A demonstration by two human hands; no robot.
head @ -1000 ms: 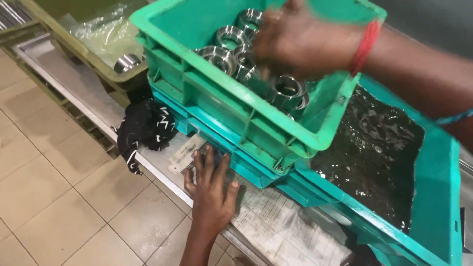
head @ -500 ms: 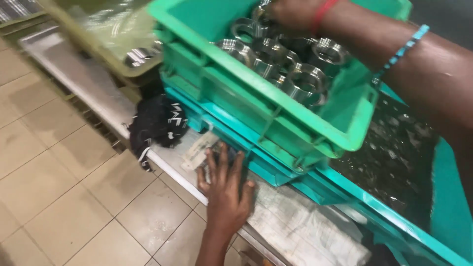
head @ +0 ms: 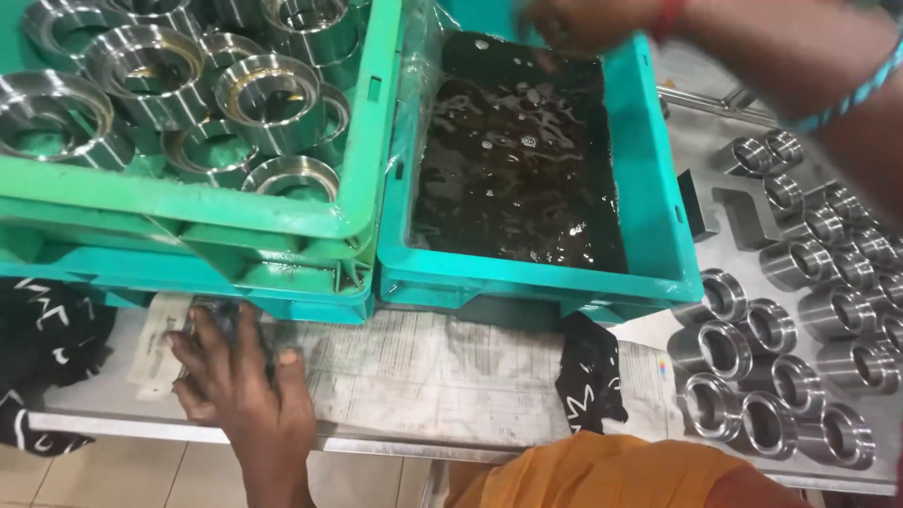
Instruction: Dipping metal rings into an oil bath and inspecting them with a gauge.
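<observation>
**A:** So where's the left hand (head: 240, 381)?

**B:** Flat on the newspaper (head: 423, 376), just below the green crate (head: 282, 212) of steel rings (head: 273, 89). Fingers spread, gripping nothing.

**A:** And the right hand (head: 583, 19)?

**B:** Blurry, up over the teal tub (head: 649, 188) of dark liquid, right of the crate. Can't tell its grip. More rings (head: 771, 376) stand further right.

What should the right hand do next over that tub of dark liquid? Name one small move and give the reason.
Probably dip the right hand into the dark liquid of the teal tub to feel for a part. It hovers blurred at the tub's far edge, seemingly empty, with rinsed metal rings lined up on the right. The left hand rests on the paper-covered table by the green crate.
</observation>
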